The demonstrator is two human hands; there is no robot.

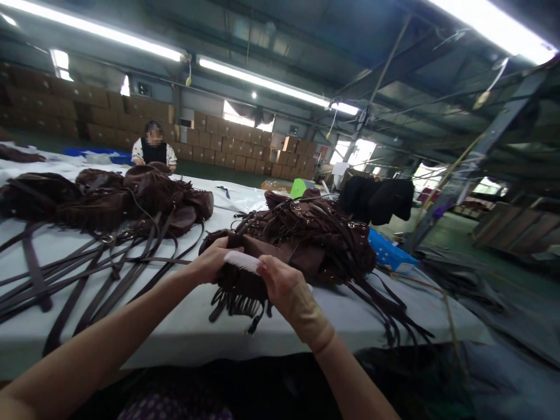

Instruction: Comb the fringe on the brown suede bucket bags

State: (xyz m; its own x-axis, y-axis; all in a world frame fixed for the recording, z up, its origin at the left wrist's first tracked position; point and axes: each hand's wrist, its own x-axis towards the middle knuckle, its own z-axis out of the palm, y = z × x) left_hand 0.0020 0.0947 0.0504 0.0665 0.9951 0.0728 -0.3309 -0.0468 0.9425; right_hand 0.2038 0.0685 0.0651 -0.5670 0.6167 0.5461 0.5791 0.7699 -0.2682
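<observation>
- At a long table covered in white, a worker bends both bare forearms over a dark brown fringed bag at the near side of a heap.
- The left hand grips the bag's near left edge, thumb uppermost, fingers folded around the material.
- The right hand, a tan wrap around its wrist, is closed on a white, bristled tool, probably a brush, though the blur makes it hard to be sure from here.
- The tool sits between the two hands, its pale tip pointing toward the left one, with the bag's dark fringe hanging below.
- To the worker's left, a second heap of brown bags spreads over the tabletop, long straps trailing toward the near edge.
- Black material stands behind the right end of the near heap; just beside that heap rests a blue box with white dots.
- Across the table, a second person in a dark vest and patterned sleeves faces this way.
- Stacked cartons line the far wall beneath bright strip lights.
</observation>
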